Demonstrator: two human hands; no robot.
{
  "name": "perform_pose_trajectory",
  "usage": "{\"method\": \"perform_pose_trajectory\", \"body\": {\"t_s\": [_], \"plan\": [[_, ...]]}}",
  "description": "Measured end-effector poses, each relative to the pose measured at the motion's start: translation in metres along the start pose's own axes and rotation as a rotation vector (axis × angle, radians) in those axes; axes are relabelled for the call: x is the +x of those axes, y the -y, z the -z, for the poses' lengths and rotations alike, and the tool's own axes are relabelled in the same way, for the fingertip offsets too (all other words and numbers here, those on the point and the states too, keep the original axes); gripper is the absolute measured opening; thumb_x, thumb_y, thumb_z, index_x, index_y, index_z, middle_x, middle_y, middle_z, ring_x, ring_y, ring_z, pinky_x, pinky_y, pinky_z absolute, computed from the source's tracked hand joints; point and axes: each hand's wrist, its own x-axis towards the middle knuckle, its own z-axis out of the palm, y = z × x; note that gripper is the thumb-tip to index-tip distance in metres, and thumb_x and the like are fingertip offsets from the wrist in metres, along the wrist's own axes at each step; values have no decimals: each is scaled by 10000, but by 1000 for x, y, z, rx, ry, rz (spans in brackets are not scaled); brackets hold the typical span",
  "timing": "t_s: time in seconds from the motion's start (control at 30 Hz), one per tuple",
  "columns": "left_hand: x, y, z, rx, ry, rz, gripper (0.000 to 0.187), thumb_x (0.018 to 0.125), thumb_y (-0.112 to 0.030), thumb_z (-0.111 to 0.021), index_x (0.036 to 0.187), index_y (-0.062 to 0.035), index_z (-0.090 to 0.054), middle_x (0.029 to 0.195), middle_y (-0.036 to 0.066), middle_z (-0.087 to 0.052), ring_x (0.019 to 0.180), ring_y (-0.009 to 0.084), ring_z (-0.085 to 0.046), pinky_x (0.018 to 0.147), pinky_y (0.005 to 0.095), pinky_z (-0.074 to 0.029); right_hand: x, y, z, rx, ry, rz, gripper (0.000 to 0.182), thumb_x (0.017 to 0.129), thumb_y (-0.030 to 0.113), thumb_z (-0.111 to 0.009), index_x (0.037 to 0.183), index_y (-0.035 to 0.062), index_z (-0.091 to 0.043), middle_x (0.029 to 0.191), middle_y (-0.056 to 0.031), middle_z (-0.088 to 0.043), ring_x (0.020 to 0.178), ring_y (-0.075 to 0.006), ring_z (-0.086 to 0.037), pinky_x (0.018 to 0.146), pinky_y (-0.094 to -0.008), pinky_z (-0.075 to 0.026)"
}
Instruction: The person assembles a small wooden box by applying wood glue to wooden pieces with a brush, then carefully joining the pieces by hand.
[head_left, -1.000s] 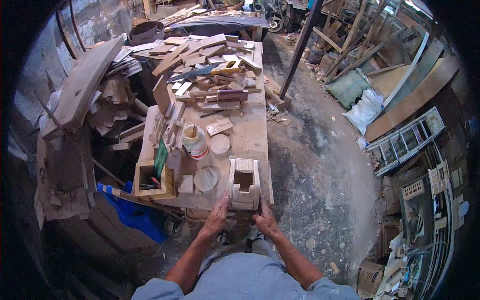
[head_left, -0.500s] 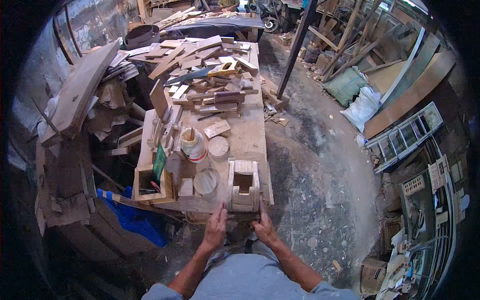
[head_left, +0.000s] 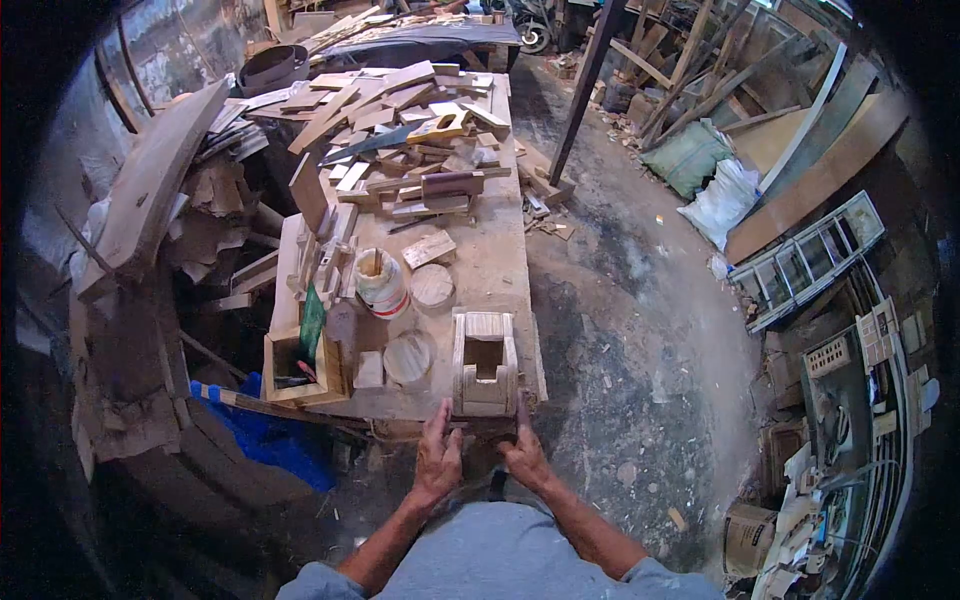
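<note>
A small wooden box-like piece with a square opening in its top sits at the front right corner of the workbench. At its near left corner is my left hand, fingers stretched forward and thumb apart. My right hand mirrors it on the other side, its fingertips right at the near right corner. Two round wooden discs lie to the left, the nearer disc beside a small wooden block. Behind them stands an open jar with a stick in it.
A wooden tray box holding tools sits at the bench's front left. Farther back, a handsaw with a yellow handle lies on heaped offcuts. A dark post rises right of the bench. White sacks and boards line the right side.
The view has shifted slightly, so the bench sits a little higher and further left. Both hands stay beside the wooden box-like piece, with the left fingers a bit more spread.
</note>
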Motion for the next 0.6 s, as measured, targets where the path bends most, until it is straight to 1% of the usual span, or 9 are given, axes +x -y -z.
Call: {"method": "perform_pose_trajectory", "body": {"t_s": [0.1,0.17,0.2,0.33,0.4,0.43,0.47,0.6], "plan": [[-1,-16,3,54,0,31,585,976,-50,-568,1530,56,-413,1497,274,-500,1401,380,-485,1186,422,-370,4,-48,0,-70,52,35,924,841,-18,-526,1655,27,-92,1545,-264,-419,1416,-329,-441,1188,-394,-343],[1,0,1,37,3,-5,596,966,-40,-579,1531,52,-413,1485,274,-508,1396,379,-489,1183,426,-374,3,-23,4,-55,81,3,894,844,-14,-528,1641,18,-126,1512,-259,-452,1391,-328,-465,1175,-397,-359],[1,2,3,32,3,-20,601,961,-35,-584,1531,50,-413,1479,273,-512,1394,379,-490,1181,428,-376,3,-22,3,-47,75,11,884,844,-11,-529,1636,14,-138,1502,-256,-460,1381,-328,-473,1171,-399,-364],[4,-3,2,-26,-7,69,599,963,-33,-594,1531,42,-418,1472,267,-517,1379,388,-498,1175,430,-383,6,-33,-2,-51,15,69,857,840,3,-533,1616,0,-170,1488,-244,-471,1359,-332,-486,1165,-404,-366],[4,-7,3,-10,15,76,599,964,-31,-596,1532,37,-419,1472,264,-516,1383,393,-488,1178,431,-377,3,-27,-2,-91,12,32,848,840,12,-534,1609,-9,-176,1490,-238,-471,1361,-333,-481,1167,-408,-361],[3,-4,2,-7,17,54,601,965,-29,-593,1535,35,-415,1478,264,-509,1391,394,-477,1182,432,-370,3,-48,-1,-136,38,48,848,842,12,-530,1610,-10,-173,1495,-238,-470,1370,-334,-473,1171,-407,-356],[3,0,0,-4,20,30,603,966,-27,-591,1538,33,-411,1484,264,-503,1399,396,-465,1186,433,-363,6,-82,0,-181,61,63,848,843,13,-526,1612,-11,-169,1499,-238,-469,1379,-334,-465,1174,-407,-351],[2,3,0,41,29,-67,626,962,-17,-583,1555,22,-386,1494,265,-478,1421,403,-423,1200,439,-337,7,-79,-4,-210,26,114,836,856,40,-518,1613,-17,-167,1500,-241,-473,1397,-339,-448,1184,-407,-336]]}}
